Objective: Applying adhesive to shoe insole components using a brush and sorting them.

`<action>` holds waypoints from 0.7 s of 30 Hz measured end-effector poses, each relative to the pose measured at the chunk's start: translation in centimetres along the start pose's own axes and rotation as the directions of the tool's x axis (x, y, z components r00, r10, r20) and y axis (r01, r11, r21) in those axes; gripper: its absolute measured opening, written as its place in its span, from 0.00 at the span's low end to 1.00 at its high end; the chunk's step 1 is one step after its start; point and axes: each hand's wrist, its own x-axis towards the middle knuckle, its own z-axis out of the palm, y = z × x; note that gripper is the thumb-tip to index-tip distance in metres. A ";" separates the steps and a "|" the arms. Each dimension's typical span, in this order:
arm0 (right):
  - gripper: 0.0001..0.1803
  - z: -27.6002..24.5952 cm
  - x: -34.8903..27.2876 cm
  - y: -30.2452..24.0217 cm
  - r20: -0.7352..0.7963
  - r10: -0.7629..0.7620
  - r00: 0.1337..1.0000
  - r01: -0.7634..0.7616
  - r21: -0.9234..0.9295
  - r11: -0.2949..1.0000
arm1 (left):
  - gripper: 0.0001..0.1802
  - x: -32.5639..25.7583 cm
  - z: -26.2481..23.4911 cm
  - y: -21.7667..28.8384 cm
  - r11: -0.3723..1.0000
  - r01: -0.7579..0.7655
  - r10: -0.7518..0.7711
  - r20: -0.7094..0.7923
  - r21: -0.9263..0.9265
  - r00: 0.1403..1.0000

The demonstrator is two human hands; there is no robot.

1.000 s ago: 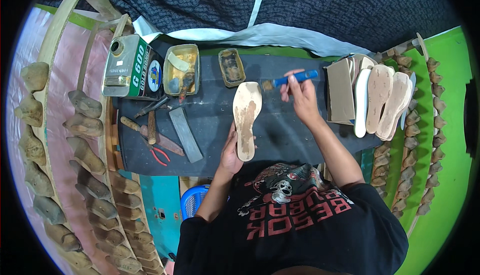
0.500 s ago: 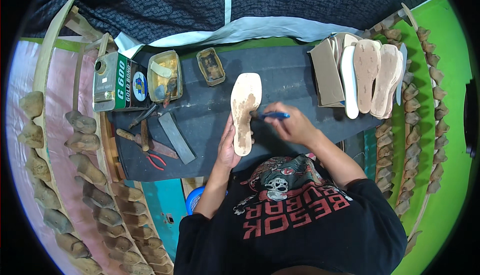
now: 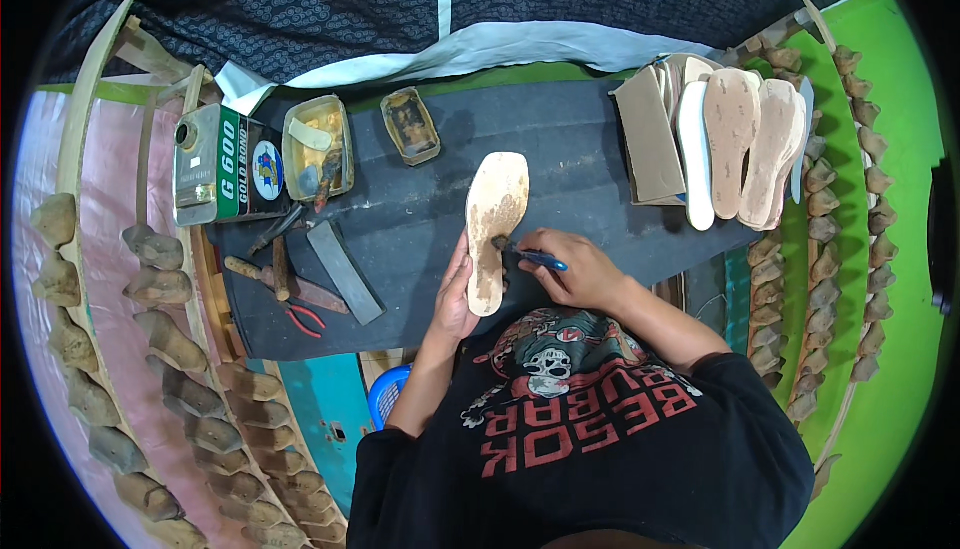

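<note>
A pale, sole-shaped insole (image 3: 500, 199) is held up over the dark worktable by my left hand (image 3: 457, 289), whose fingers wrap its narrow heel end. A brownish wet-looking coat covers much of its middle and lower part. My right hand (image 3: 575, 267) grips a blue-handled brush (image 3: 543, 259) from the right side. The dark bristle end rests on the insole near its waist. Some fingertips of my left hand are hidden behind the insole.
At the left stand a metal can (image 3: 225, 164), a yellowish tub (image 3: 318, 144) and a smaller grimy tray (image 3: 411, 127). Red-handled pliers (image 3: 303, 319) and a grey flat block (image 3: 345, 274) lie nearer. A carton (image 3: 648, 139) with several insoles (image 3: 733, 134) stands right. Shoe-last racks (image 3: 165, 339) flank the table.
The brush has moved slightly down and left across the insole, and the coated area looks wider. The insole sits a little lower and tilts more to the right. The whole view has shifted slightly.
</note>
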 end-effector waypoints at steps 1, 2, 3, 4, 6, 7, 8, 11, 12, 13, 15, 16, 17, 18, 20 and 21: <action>0.12 -0.2 0.1 -0.3 -0.007 0.035 0.999 -0.035 0.016 0.999 | 0.36 0.1 -0.3 -0.1 1.000 0.008 -0.008 0.007 0.001 1.000; 0.12 -0.2 0.2 -0.4 -0.017 0.073 0.997 -0.072 0.034 0.997 | 0.36 0.0 -0.6 -0.2 1.000 0.020 -0.020 0.016 0.004 1.000; 0.12 -0.3 0.5 -0.1 -0.019 0.074 0.997 -0.074 0.035 0.997 | 0.36 0.0 -0.7 -0.2 1.000 0.022 -0.022 0.016 0.006 1.000; 0.11 -0.8 1.2 0.6 -0.091 0.041 0.995 -0.039 0.018 0.999 | 0.36 -0.1 -0.9 -0.2 0.999 0.041 -0.041 0.025 0.016 0.999; 0.10 -1.6 2.6 1.4 -0.220 -0.012 0.975 0.008 -0.023 1.000 | 0.36 -0.2 -1.0 -0.3 0.997 0.069 -0.070 0.037 0.027 0.997; 0.10 -2.0 3.2 1.5 -0.224 -0.007 0.974 0.002 -0.023 1.000 | 0.36 -0.1 -1.0 -0.4 0.995 0.091 -0.093 0.044 0.042 0.995; 0.10 -2.3 3.8 1.5 -0.259 -0.013 0.966 -0.005 -0.069 0.998 | 0.36 -0.1 -0.9 -0.4 0.992 0.111 -0.113 0.050 0.057 0.992; 0.12 -1.9 3.9 1.7 -0.290 -0.031 0.957 -0.003 -0.117 0.993 | 0.36 0.1 -0.7 -0.2 0.992 0.122 -0.122 0.095 0.008 0.988; 0.13 -1.3 3.4 1.5 -0.225 -0.027 0.974 0.003 -0.108 0.994 | 0.36 0.3 -0.9 -0.2 0.993 0.122 -0.122 0.095 0.005 0.988; 0.13 -0.7 2.8 1.2 -0.159 -0.025 0.987 0.009 -0.098 0.995 | 0.36 0.5 -1.2 -0.2 0.994 0.109 -0.107 0.104 -0.011 0.989; 0.17 0.7 1.8 0.0 -0.053 -0.005 0.999 0.001 -0.075 0.997 | 0.35 0.8 -1.7 -0.4 0.995 0.092 -0.088 0.111 -0.033 0.990; 0.16 1.5 1.2 -0.2 -0.020 -0.016 1.000 0.015 -0.053 0.998 | 0.35 0.9 -1.9 -0.4 0.997 0.072 -0.069 0.077 -0.025 0.995; 0.15 2.1 1.0 -0.6 0.011 -0.027 1.000 0.027 -0.030 0.999 | 0.35 1.1 -1.9 -0.3 0.998 0.053 -0.052 0.042 -0.015 0.998; 0.14 2.2 1.1 -0.7 0.033 -0.066 0.997 0.067 -0.022 0.998 | 0.35 1.1 -1.8 -0.4 0.999 0.052 -0.052 0.019 -0.003 0.998; 0.13 1.8 1.6 -0.5 0.004 0.012 1.000 -0.012 -0.007 1.000 | 0.34 1.2 -1.9 -0.2 0.998 0.060 -0.060 0.007 -0.005 0.998; 0.12 1.5 2.0 -0.3 -0.027 0.090 0.996 -0.089 0.009 0.996 | 0.34 1.1 -2.0 -0.2 0.998 0.067 -0.067 -0.003 -0.003 0.998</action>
